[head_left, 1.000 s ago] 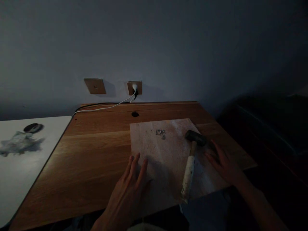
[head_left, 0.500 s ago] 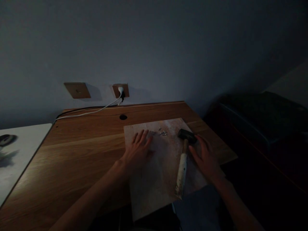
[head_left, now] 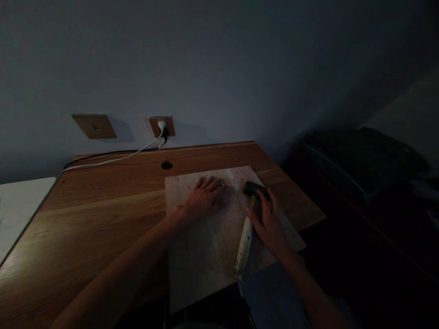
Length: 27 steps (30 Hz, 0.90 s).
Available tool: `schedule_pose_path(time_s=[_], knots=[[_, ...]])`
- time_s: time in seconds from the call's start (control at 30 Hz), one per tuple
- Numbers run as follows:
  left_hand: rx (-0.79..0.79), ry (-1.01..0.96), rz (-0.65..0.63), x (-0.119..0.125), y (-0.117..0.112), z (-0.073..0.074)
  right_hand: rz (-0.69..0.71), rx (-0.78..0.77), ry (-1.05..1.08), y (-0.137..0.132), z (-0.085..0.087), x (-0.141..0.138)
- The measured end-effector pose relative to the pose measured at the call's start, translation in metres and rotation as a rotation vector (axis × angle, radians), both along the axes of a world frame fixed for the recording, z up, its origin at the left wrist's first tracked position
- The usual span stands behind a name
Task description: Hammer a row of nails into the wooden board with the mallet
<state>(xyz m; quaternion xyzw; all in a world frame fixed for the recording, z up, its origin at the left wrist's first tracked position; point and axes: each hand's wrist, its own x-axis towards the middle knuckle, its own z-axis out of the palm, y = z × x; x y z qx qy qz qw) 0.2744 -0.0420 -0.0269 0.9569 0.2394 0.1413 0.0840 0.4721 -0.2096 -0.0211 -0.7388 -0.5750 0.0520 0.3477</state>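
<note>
A hammer [head_left: 244, 244] with a dark head and a worn, white-covered handle lies on a pale, stained board [head_left: 202, 269]. My right hand [head_left: 270, 226] grips it around the neck, thumb by the handle and fingers over the head. To the left, my left hand [head_left: 205, 198] rests palm down on the board with its fingers stretched out. By its fingertips a few small shiny metal pieces [head_left: 222, 184], which look like nails, peep out. The hand covers most of them.
The board lies on a wooden desk [head_left: 113, 219] and overhangs its front edge. A cable hole [head_left: 166, 165] is behind it. White and black cables run to a wall socket [head_left: 162, 125]. At left stands a white surface [head_left: 24, 205]; a dark bulky object [head_left: 363, 160] is at right.
My right hand has moved from beside the hammer onto its head and neck. My left hand has slid over the small metal pieces, hiding most of them. The view has shifted slightly right.
</note>
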Motion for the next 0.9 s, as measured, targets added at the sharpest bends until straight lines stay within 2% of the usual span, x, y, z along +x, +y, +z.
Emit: schedule_pose_path(time_s=[0.27, 0.4, 0.57, 0.67, 0.8, 0.9], knots=[[0.005, -0.043, -0.027, -0.082, -0.011, 0.013, 0.079, -0.005, 0.067, -0.014, 0.002, -0.072], [-0.014, -0.107, -0.030, -0.109, -0.019, 0.018, 0.131, -0.015, 0.067, -0.015, 0.004, -0.091], [-0.042, -0.173, -0.050, -0.114, -0.024, 0.016, 0.178, -0.037, 0.036, -0.011, 0.017, -0.077], [-0.024, -0.178, 0.000, -0.115, -0.023, 0.017, 0.216, -0.087, -0.012, -0.010, 0.023, -0.061], [0.064, -0.133, 0.141, -0.126, -0.021, 0.019, 0.205, -0.021, -0.025, -0.005, 0.019, -0.039], [0.049, -0.126, 0.183, -0.139, -0.019, 0.020, 0.169, 0.049, -0.070, 0.005, 0.013, -0.025]])
